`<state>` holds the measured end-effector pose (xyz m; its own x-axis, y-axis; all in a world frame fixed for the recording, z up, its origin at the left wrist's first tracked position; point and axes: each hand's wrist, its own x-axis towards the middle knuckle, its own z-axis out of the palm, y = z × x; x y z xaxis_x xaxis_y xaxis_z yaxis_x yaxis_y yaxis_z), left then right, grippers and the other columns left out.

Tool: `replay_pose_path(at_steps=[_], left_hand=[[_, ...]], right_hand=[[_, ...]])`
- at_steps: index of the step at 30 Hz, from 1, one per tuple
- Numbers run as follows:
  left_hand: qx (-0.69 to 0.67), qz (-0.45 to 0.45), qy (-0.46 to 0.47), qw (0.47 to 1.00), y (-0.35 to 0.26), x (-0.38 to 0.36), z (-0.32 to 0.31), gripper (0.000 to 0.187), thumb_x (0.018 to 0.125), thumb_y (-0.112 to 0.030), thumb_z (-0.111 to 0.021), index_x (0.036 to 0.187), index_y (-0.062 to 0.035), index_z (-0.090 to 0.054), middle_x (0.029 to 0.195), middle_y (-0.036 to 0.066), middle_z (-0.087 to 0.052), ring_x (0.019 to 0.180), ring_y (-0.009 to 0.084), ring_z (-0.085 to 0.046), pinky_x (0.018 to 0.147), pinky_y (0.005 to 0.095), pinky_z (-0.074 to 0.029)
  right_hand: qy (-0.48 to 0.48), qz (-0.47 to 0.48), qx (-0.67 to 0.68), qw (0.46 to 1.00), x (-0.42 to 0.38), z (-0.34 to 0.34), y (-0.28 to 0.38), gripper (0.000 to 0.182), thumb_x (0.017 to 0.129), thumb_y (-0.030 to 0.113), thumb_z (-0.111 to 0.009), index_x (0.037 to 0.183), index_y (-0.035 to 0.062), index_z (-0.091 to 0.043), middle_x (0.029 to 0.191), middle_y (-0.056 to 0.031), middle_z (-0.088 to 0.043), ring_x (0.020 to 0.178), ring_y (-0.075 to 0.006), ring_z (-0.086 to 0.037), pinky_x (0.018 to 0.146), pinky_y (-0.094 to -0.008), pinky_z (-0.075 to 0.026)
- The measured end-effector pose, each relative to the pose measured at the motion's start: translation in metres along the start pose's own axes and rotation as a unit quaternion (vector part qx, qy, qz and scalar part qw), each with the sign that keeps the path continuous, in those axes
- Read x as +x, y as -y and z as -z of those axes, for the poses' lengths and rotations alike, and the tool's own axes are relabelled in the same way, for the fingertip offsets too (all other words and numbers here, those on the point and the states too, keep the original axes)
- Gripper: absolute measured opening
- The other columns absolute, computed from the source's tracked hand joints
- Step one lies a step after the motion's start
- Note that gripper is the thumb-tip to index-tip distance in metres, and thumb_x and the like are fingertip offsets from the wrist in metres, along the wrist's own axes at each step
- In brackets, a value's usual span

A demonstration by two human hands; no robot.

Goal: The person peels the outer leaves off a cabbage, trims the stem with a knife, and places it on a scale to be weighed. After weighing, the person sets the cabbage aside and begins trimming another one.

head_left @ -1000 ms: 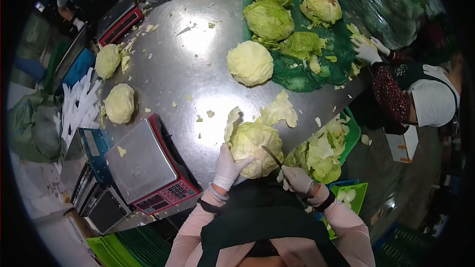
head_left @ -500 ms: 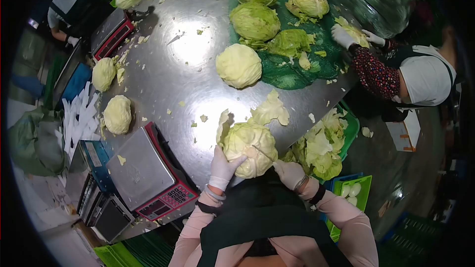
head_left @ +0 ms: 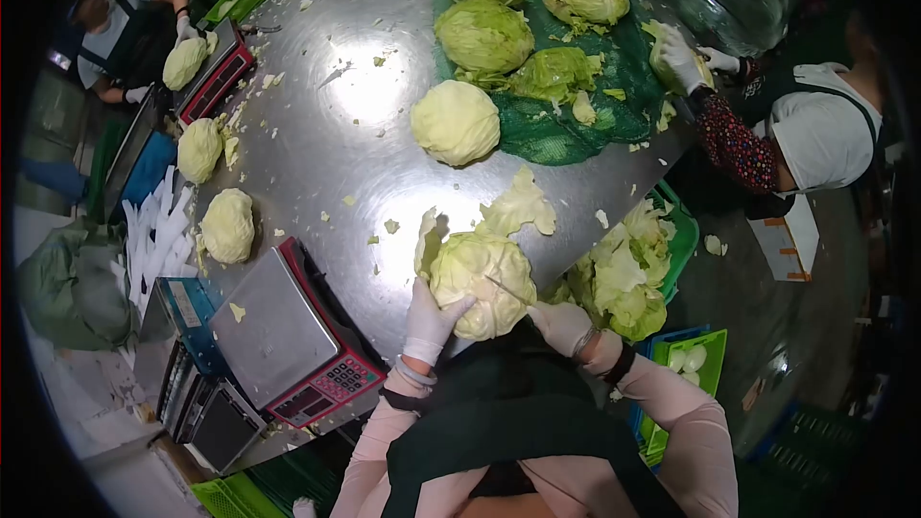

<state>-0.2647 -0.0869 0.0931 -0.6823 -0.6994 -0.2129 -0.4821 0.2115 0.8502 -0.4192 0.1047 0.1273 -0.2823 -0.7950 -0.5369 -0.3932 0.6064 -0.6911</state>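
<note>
A pale green cabbage [head_left: 470, 264] rests at the near edge of the metal table, its stem end facing up. My left hand [head_left: 432, 321], in a white glove, is closed around its left side, thumb on the near face. In my gloved right hand [head_left: 561, 328] is a thin knife [head_left: 508, 291], its blade lying across the cabbage toward the stem; the handle is hidden by the fingers. Loose outer leaves [head_left: 518, 206] lie just beyond the cabbage. A trimmed cabbage [head_left: 456, 123] sits farther up the table.
Left of me stands a red-framed scale [head_left: 288, 336]. Several cabbages lie on green netting [head_left: 547, 139] at the back. A green crate of leaves [head_left: 686, 240] is at the right edge. One co-worker [head_left: 820, 125] handles a cabbage at right; another [head_left: 125, 34] stands at far left.
My knife blade now shows across the cabbage's stem end. The far-left co-worker's cabbage has moved from above the green crate to the scale. The right co-worker's hands have shifted on a cabbage.
</note>
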Motion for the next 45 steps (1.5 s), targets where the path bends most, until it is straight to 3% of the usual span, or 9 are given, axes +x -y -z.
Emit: replay_pose_path(at_steps=[7,10,12,15,23,28,33,40,45], left_hand=[[0.026,0.001,-0.001,1.000,0.006,0.006,0.002,0.084,0.067,-0.043,-0.077,0.118,0.0114,-0.038,0.106,0.029,-0.055,0.100,0.0390,-0.056,0.084,0.0385,-0.045],[0.017,0.011,0.010,1.000,-0.003,0.008,0.004,0.083,0.067,-0.043,-0.077,0.117,0.0116,-0.039,0.105,0.028,-0.055,0.100,0.0389,-0.056,0.084,0.0382,-0.046],[0.013,0.012,0.009,1.000,-0.010,0.009,0.008,0.083,0.067,-0.042,-0.077,0.117,0.0118,-0.039,0.105,0.028,-0.056,0.099,0.0389,-0.056,0.084,0.0380,-0.046],[0.021,0.019,0.019,0.999,-0.009,0.009,0.008,0.080,0.068,-0.041,-0.077,0.116,0.0113,-0.041,0.105,0.027,-0.056,0.098,0.0380,-0.057,0.083,0.0379,-0.046],[-0.011,0.017,0.022,1.000,-0.021,0.011,0.011,0.074,0.068,-0.038,-0.079,0.114,0.0087,-0.043,0.103,0.024,-0.058,0.095,0.0337,-0.059,0.082,0.0360,-0.046],[-0.006,0.001,0.008,1.000,-0.010,0.011,0.007,0.075,0.068,-0.038,-0.079,0.114,0.0088,-0.043,0.103,0.025,-0.058,0.095,0.0338,-0.059,0.082,0.0361,-0.047],[-0.014,0.037,0.029,0.999,-0.005,0.016,0.008,0.077,0.069,-0.040,-0.077,0.114,0.0104,-0.042,0.105,0.027,-0.057,0.098,0.0356,-0.058,0.082,0.0369,-0.047],[0.042,0.021,0.021,0.999,-0.005,0.021,0.006,0.078,0.069,-0.042,-0.076,0.116,0.0096,-0.042,0.104,0.027,-0.058,0.097,0.0357,-0.059,0.082,0.0366,-0.047],[0.001,0.052,0.051,0.997,-0.021,0.020,0.011,0.074,0.067,-0.038,-0.079,0.114,0.0086,-0.044,0.104,0.025,-0.059,0.096,0.0339,-0.060,0.081,0.0362,-0.047]], right_hand=[[-0.234,0.112,-0.256,0.931,0.014,-0.005,-0.015,0.021,0.092,0.030,-0.047,0.083,0.0115,-0.052,0.070,-0.0091,-0.054,0.058,-0.0320,-0.056,0.052,-0.0394,-0.047],[-0.301,0.097,-0.183,0.931,0.030,0.014,-0.018,0.022,0.093,0.029,-0.044,0.084,0.0113,-0.052,0.073,-0.0091,-0.056,0.061,-0.0319,-0.057,0.054,-0.0407,-0.047],[-0.300,0.098,-0.141,0.938,0.027,0.024,-0.015,0.024,0.094,0.030,-0.041,0.085,0.0106,-0.052,0.075,-0.0105,-0.058,0.066,-0.0335,-0.058,0.057,-0.0427,-0.047],[-0.094,0.115,-0.118,0.982,0.018,0.020,-0.016,0.033,0.095,0.036,-0.036,0.085,0.0100,-0.054,0.075,-0.0155,-0.061,0.073,-0.0374,-0.059,0.064,-0.0480,-0.045],[-0.021,0.008,0.102,0.995,0.015,0.029,-0.004,0.040,0.095,0.038,-0.034,0.079,0.0075,-0.055,0.069,-0.0144,-0.060,0.066,-0.0384,-0.056,0.061,-0.0438,-0.044],[0.009,0.041,-0.026,0.999,0.012,0.024,-0.017,0.040,0.096,0.038,-0.033,0.081,0.0083,-0.055,0.069,-0.0149,-0.060,0.066,-0.0397,-0.056,0.062,-0.0455,-0.044],[-0.207,0.115,-0.215,0.947,0.017,0.012,-0.020,0.029,0.092,0.036,-0.045,0.084,0.0099,-0.053,0.071,-0.0105,-0.059,0.062,-0.0312,-0.059,0.055,-0.0401,-0.047],[-0.293,0.130,-0.225,0.920,0.038,0.013,-0.032,0.024,0.091,0.032,-0.048,0.088,0.0101,-0.055,0.074,-0.0091,-0.060,0.062,-0.0286,-0.060,0.052,-0.0397,-0.047],[-0.311,-0.034,-0.135,0.940,0.074,0.044,-0.053,0.021,0.088,0.028,-0.054,0.093,0.0078,-0.057,0.077,-0.0102,-0.060,0.073,-0.0305,-0.060,0.060,-0.0397,-0.047]])
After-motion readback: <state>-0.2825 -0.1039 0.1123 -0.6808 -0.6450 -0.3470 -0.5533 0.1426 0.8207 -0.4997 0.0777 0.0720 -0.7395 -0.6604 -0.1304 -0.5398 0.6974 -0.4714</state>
